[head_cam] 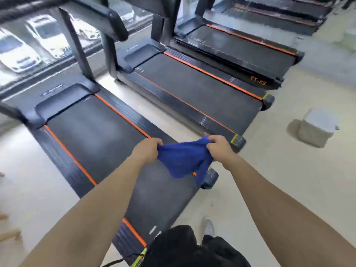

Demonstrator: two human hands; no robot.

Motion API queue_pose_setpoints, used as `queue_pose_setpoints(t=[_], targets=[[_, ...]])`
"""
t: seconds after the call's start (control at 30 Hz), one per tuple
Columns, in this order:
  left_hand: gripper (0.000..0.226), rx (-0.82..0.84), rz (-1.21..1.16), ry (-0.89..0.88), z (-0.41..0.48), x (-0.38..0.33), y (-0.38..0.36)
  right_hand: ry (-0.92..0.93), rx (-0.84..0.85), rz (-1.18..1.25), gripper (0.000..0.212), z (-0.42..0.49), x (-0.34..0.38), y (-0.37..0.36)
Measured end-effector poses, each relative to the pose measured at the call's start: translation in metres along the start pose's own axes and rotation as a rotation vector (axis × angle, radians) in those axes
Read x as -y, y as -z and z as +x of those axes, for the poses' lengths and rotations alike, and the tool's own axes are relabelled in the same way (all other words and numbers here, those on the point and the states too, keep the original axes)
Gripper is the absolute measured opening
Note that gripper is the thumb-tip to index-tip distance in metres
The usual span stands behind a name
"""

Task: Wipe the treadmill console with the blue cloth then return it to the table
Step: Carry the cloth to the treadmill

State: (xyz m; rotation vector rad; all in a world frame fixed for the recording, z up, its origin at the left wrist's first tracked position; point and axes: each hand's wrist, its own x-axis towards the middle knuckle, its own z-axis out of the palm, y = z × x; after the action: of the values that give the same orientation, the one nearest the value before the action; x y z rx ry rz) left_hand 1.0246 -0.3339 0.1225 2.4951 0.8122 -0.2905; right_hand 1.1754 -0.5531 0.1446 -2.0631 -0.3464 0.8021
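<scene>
Standing at the rear of the nearest treadmill [100, 135], the person holds the cloth [183, 160] out in front with both arms stretched. The left hand [147, 148] grips one top corner, its fingers [157, 142] curled tight around a bunched edge. Between the two sets of fingers the cloth sags in a loose blue fold, hanging below them and above the belt. The right hand [218, 146] pinches the other corner the same way, fingers [212, 140] closed on the fabric. Well beyond the fingers, up and to the left, sits the console [107, 20], blurred and only partly in view. No tabletop is visible.

The step in hand looks like spreading or folding the cloth for wiping. To do it well, pull the corners apart until the sag goes, fold to a flat pad, then step up to the console before pressing.
</scene>
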Motion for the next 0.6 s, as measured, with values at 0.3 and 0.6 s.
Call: queue_pose_setpoints(t=[0.3,0.6], targets=[[0.031,-0.511,-0.202,0.465,-0.026,0.046,0.101,0.344,0.302,-0.105,0.018,0.085,0.152,-0.058],[0.029,-0.655,-0.178,0.611,-0.023,0.104,0.182,0.417,0.590,-0.050,0.023,0.123,0.271,-0.157]])
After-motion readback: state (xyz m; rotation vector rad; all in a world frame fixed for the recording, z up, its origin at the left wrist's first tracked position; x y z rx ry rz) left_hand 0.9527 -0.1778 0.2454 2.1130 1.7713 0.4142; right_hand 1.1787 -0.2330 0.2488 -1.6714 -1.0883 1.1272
